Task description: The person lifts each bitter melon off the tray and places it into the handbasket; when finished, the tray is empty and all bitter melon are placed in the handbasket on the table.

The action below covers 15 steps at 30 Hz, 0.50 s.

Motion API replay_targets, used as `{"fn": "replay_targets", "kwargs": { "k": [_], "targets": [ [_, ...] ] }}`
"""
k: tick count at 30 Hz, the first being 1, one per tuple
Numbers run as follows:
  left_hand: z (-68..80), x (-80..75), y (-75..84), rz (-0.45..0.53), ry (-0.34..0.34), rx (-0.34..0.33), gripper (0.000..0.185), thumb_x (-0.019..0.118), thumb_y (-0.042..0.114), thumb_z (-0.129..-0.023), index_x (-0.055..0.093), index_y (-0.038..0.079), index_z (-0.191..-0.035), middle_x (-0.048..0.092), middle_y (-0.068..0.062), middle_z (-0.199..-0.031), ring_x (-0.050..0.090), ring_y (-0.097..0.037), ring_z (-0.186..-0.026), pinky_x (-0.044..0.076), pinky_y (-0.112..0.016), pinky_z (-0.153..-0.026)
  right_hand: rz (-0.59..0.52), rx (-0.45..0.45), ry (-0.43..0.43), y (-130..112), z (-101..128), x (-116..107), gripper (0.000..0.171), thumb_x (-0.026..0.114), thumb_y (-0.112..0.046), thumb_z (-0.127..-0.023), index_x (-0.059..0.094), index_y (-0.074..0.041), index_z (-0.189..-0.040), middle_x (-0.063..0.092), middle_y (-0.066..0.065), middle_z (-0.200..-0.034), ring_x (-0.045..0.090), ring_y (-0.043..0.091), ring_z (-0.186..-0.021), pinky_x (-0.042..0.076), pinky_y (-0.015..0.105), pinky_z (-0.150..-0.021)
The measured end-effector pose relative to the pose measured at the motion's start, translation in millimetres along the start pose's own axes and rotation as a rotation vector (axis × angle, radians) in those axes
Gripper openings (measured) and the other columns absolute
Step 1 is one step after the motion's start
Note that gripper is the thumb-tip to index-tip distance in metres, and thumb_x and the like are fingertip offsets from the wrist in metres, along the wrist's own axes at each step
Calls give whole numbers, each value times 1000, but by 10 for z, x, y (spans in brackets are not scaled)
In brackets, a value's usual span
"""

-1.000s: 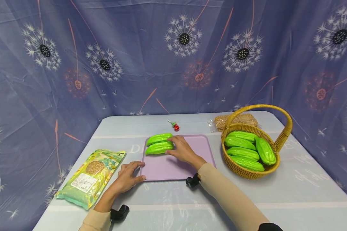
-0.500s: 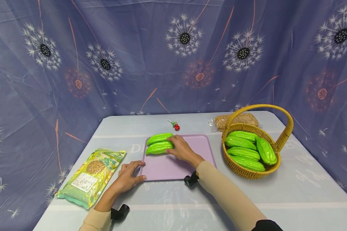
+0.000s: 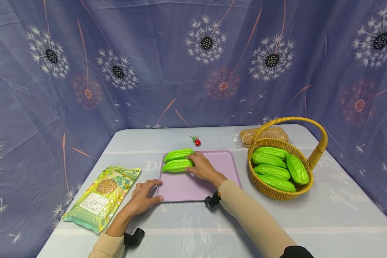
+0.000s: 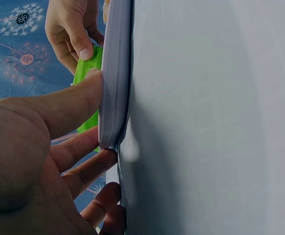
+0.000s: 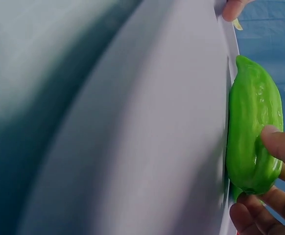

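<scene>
On the purple tray [image 3: 200,190]: the lower gourd [image 3: 176,166] and the upper gourd [image 3: 178,154] are lying side by side, near the middle of the frame. Both are shining bright green.
Right hand [image 3: 202,166]: it is pinching the right end of the lower gourd. The right wrist view is showing the thumb pressing on the gourd's side. One finger is sitting close to the upper gourd, but I cannot tell if it is touching.
Left hand [image 3: 143,198]: it is spreading its thumb and fingers around the tray's lower left corner and touching the edge.
Yellow basket [image 3: 272,192]: it is standing at the right of the frame. Five more gourds [image 3: 271,171] are resting inside, one leaning across at the right.
Green bag [image 3: 111,201]: it is lying flat at the lower left and showing a white label.
Small red thing [image 3: 197,142]: it is lying just above the tray.
Clear packet [image 3: 274,133]: it is peeking out behind the basket.
Pale desk [image 3: 174,233]: it is holding everything up.
Blue curtain [image 3: 167,71]: it is hanging across the top, showing fluffy dandelions.
</scene>
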<state>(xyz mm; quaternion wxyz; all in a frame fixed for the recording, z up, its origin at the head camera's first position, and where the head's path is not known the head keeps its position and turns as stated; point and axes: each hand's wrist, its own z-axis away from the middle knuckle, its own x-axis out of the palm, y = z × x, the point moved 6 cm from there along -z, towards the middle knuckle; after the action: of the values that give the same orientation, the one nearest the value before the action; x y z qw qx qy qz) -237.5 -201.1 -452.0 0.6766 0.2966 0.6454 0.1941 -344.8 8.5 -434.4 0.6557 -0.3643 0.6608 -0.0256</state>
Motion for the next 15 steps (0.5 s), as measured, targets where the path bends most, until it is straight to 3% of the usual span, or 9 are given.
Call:
{"fn": "replay_targets", "kwargs": {
  "k": [9, 15],
  "targets": [
    [6, 2, 9, -6, -4, -7, 51, 74, 28, -78, 58, 15, -125, 51, -8, -139, 36, -30, -118, 24, -50, -94, -32, 1, 23, 36, 84, -71, 49, 69, -32, -85, 56, -12, -129, 48, 14, -140, 43, 29, -131, 34, 46, -107],
    [13, -2, 13, -10, -4, -8, 51, 74, 28, -78, 58, 14, -125, 50, -8, -139, 36, -31, -118, 24, -50, -94, -71, -37, 69, 39, 191, -187, 48, 69, -31, -84, 58, -13, -127, 55, 10, -127, 54, 23, -110, 44, 42, -94]
  ]
}}
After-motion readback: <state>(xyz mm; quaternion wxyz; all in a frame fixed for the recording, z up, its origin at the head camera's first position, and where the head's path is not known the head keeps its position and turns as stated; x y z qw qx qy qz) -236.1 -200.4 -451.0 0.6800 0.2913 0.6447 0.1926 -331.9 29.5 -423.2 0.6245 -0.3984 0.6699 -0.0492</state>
